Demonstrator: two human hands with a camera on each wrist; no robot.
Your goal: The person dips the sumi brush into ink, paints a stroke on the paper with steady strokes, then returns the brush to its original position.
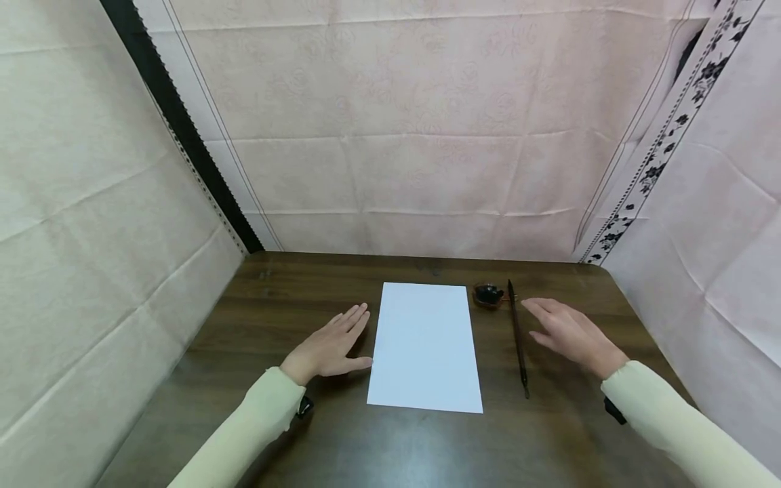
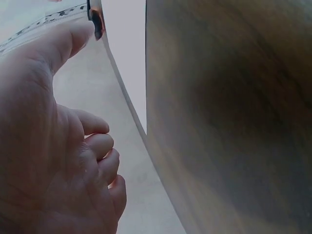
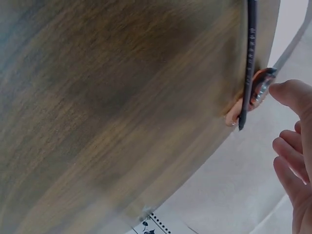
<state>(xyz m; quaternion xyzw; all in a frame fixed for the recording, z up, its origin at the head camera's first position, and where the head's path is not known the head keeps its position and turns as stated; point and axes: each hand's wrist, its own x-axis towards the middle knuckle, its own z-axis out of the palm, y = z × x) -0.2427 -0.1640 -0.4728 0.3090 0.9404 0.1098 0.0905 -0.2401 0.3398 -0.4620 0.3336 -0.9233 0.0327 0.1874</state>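
Note:
A blank white sheet of paper [image 1: 424,349] lies upright in the middle of the dark wooden table. To its left is my left hand [image 1: 332,346], palm down with fingers extended and the thumb tip right at the paper's left edge. My right hand [image 1: 570,335] is at the right, palm down with relaxed fingers, holding nothing. Just left of its fingertips lies a dark writing brush [image 1: 518,339], its pointed tip toward the back. Beside that tip sits a small amber dish [image 1: 489,295] holding something black; in the right wrist view the brush [image 3: 250,53] crosses over the dish [image 3: 233,113].
Pale cloth [image 1: 390,135] hangs behind the wooden table [image 1: 427,447] and along both sides. A black strip [image 1: 189,135] runs down the left corner, and a floral border [image 1: 671,132] down the right one. Pale green sleeves cover both forearms.

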